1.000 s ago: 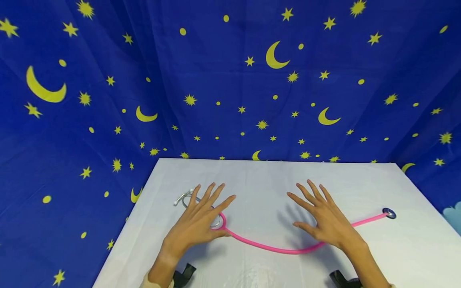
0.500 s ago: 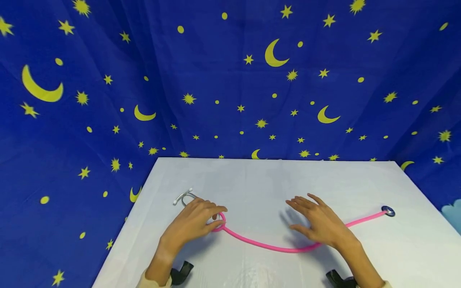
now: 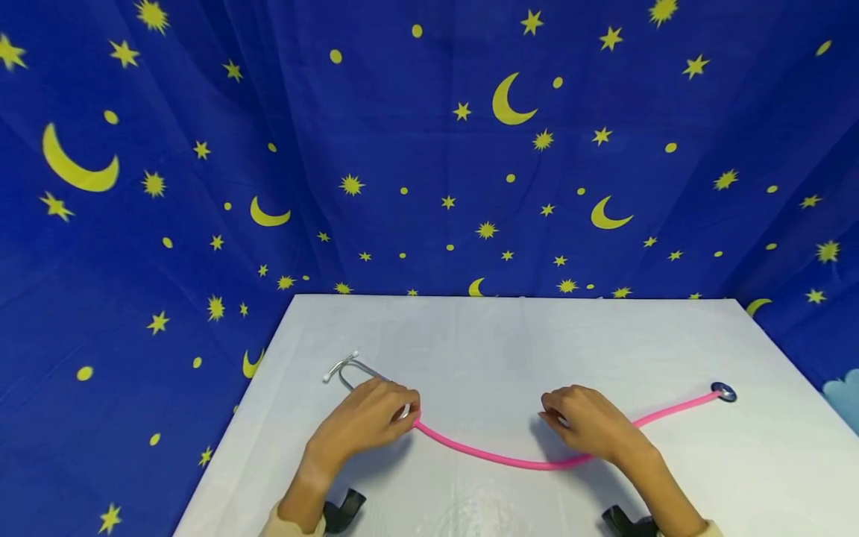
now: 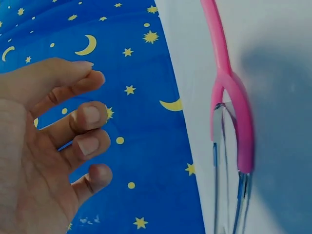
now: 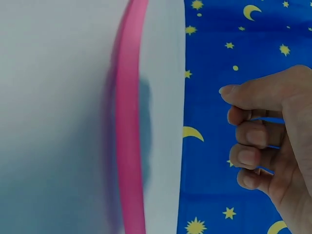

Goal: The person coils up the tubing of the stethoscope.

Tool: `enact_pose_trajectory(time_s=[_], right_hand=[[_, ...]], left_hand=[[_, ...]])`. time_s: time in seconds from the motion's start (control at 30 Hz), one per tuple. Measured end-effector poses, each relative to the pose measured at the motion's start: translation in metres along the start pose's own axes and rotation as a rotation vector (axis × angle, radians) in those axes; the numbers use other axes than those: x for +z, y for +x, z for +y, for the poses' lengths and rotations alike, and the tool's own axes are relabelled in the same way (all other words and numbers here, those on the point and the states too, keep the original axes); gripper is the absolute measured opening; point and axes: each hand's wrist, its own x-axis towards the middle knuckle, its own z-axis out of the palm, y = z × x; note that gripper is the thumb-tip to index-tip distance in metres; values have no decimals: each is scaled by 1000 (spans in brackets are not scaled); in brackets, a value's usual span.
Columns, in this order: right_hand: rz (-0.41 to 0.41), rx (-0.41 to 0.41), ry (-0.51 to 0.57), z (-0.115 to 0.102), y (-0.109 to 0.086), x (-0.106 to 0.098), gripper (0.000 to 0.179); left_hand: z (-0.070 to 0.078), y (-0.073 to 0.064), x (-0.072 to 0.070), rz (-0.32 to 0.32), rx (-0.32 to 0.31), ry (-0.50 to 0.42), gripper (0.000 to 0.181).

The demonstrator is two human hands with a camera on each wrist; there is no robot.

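Observation:
A stethoscope with pink tubing (image 3: 493,456) lies across the white table. Its silver ear tubes (image 3: 345,365) are at the left and its round chest piece (image 3: 724,391) at the right. My left hand (image 3: 365,414) hovers over the fork of the tubing, hiding part of it. In the left wrist view its fingers are curled, thumb against index finger, holding nothing; the pink fork (image 4: 243,126) is apart from them. Above the right part of the tubing hangs my right hand (image 3: 590,423). Its fingers are also curled and hold nothing, clear of the tube (image 5: 129,117) in the right wrist view.
A white cover spreads over the table (image 3: 463,335). Behind and beside it hangs a blue cloth (image 3: 403,149) printed with yellow moons and stars. Black straps or mounts (image 3: 344,512) show at both wrists.
Both hands have gone from spread fingers to curled fingers, the left curling first. They stay in nearly the same places, and the stethoscope lies where it was.

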Motion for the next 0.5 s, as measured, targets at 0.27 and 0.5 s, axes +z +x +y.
enact_pose_trajectory(time_s=[0.27, 0.5], right_hand=[[-8, -55, -37, -13, 4, 13, 12], [-73, -11, -16, -24, 3, 22, 41]], left_hand=[[-25, -12, 15, -74, -159, -44, 35], [-43, -17, 29, -112, -135, -16, 65]])
